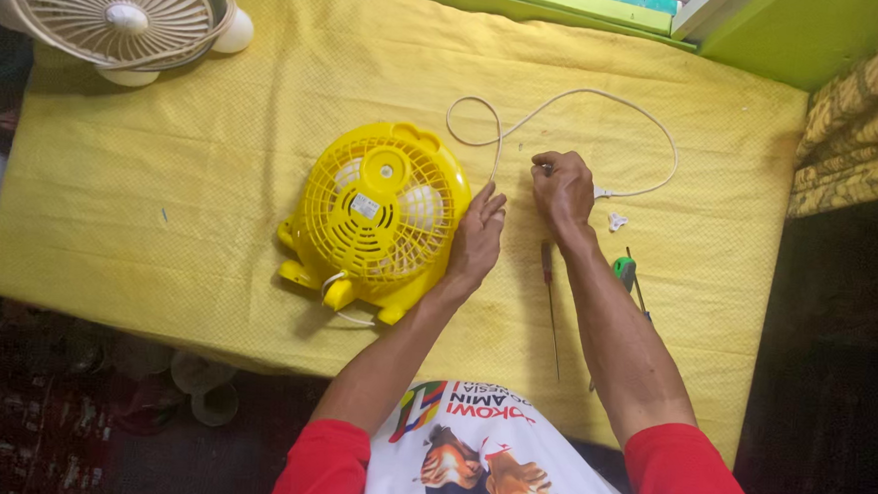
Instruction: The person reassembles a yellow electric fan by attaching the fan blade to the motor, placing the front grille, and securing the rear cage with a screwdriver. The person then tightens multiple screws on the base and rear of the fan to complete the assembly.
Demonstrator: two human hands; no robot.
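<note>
Head view: right hand hides the white cord's plug end.

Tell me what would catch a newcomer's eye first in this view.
The bright yellow fan lies grille-up in the middle of the yellow cloth, with the left hand resting against its right edge. Just right of it, the right hand pinches the white cord that loops toward the far edge. A white fan stands at the far left corner, and a red-handled screwdriver lies between the forearms.
</note>
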